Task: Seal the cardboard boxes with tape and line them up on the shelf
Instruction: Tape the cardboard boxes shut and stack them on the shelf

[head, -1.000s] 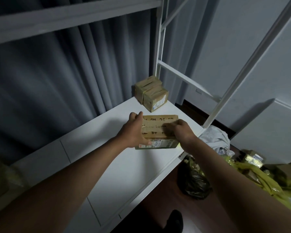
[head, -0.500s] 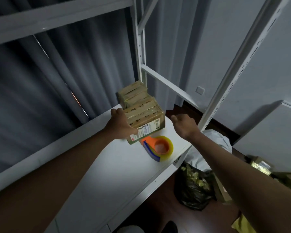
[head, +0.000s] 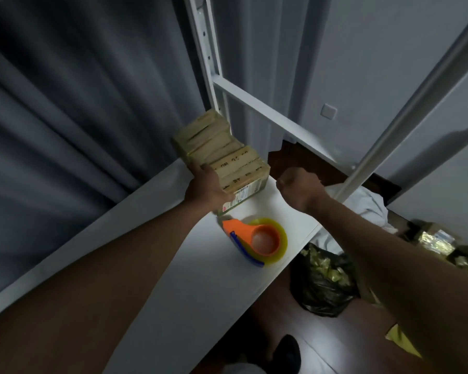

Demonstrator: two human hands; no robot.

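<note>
On the white shelf [head: 189, 268], nearest its front edge, lies an orange tape dispenser [head: 257, 240]. Just beyond it, the left hand [head: 208, 188] presses flat against the near cardboard box [head: 241, 175], apparently touching its side. The right hand [head: 300, 188] hovers beside it, curled into an empty fist. Two more boxes [head: 208, 139] continue the row toward the grey curtain [head: 92, 103].

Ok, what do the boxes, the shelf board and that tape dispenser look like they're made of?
Boxes: brown cardboard, matte, with glossy tape strips and a printed label on the nearest.
Shelf board: smooth white surface, probably painted metal or laminate; can't tell which.
Tape dispenser: looks like shiny moulded plastic, orange with a blue edge, holding a yellowish translucent tape roll.
</note>
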